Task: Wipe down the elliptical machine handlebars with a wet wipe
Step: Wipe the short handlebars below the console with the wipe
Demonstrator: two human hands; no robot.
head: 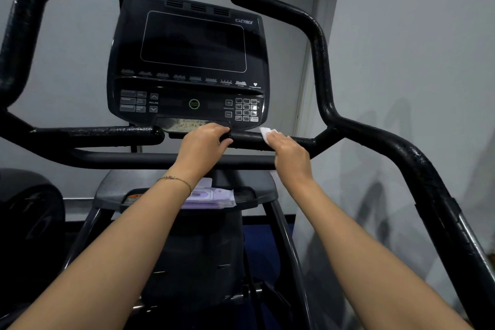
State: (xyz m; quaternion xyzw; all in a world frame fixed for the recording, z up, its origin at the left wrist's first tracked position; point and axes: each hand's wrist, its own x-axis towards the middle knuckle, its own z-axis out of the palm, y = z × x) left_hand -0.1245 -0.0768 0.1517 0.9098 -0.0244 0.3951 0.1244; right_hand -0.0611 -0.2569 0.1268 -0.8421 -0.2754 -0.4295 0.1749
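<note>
Black-on-black work: gripping the end of the short handlebar (249, 139) with the left hand (203, 142), fingers curled round it, and pinching the white wet wipe (266, 132) against the same bar under the right hand (290, 155). Probably risking the small wad slipping free or skimming only the top, and knuckles bumping the console keys (246, 110) just above both hands.

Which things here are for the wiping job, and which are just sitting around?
For the job: wet wipe; right hand holding it against the short handlebar; left hand gripping that bar's end; tall handlebar; pack of wipes.

Just sitting around: console; tray under the pack; bracelet.
</note>
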